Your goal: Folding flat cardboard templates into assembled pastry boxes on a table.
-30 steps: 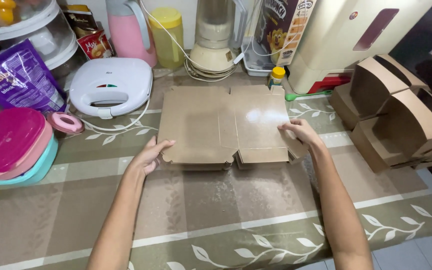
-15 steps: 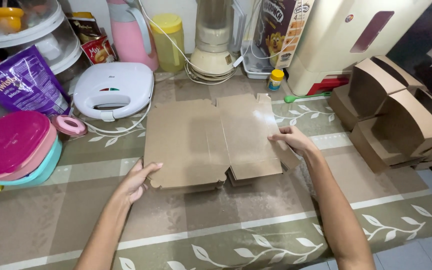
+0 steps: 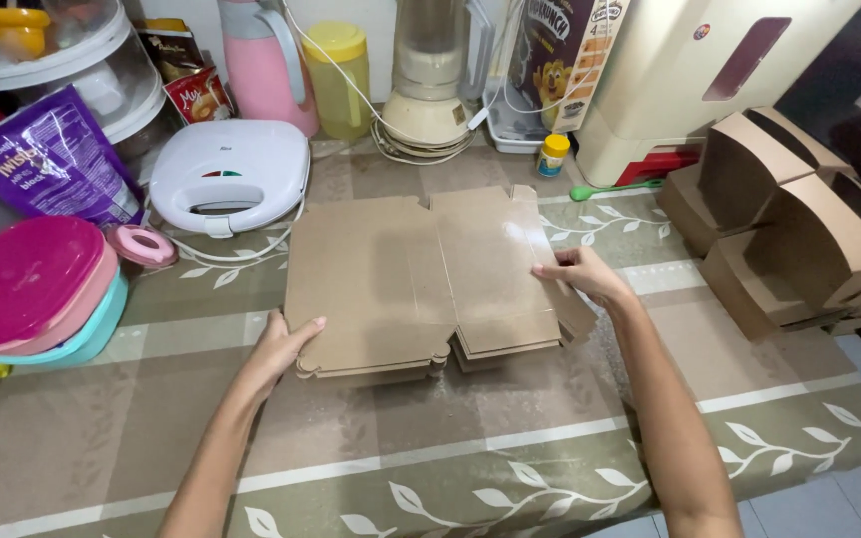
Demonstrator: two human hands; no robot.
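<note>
Left hand: the left hand (image 3: 286, 344) grips the near left corner of the stack of flat cardboard box blanks (image 3: 421, 284), thumb on top, the other fingers hidden under the edge
Right hand: the right hand (image 3: 578, 274) holds the right edge of the top blank, fingers closed lightly on a side flap; the flap tilts up a little from the pile
Cardboard: unfolded brown sheets (several, to judge by the layered edges at the near side) lying in the middle of the table (image 3: 510, 438), on a cloth with a leaf pattern
Left of the stack: a white sandwich maker (image 3: 229, 171) with its cord trailing; a small pink roll of tape (image 3: 142, 245); pink and teal lidded containers (image 3: 32, 289) stacked at the table's edge; a purple snack bag (image 3: 47, 159) behind them
Behind the stack: a pink jug (image 3: 271, 60); a yellow canister (image 3: 341, 70); a blender base (image 3: 435, 95); a cereal box (image 3: 560, 60)
Right of the table: folded-up cardboard boxes (image 3: 799, 219) piled well apart from the flat stack
</note>
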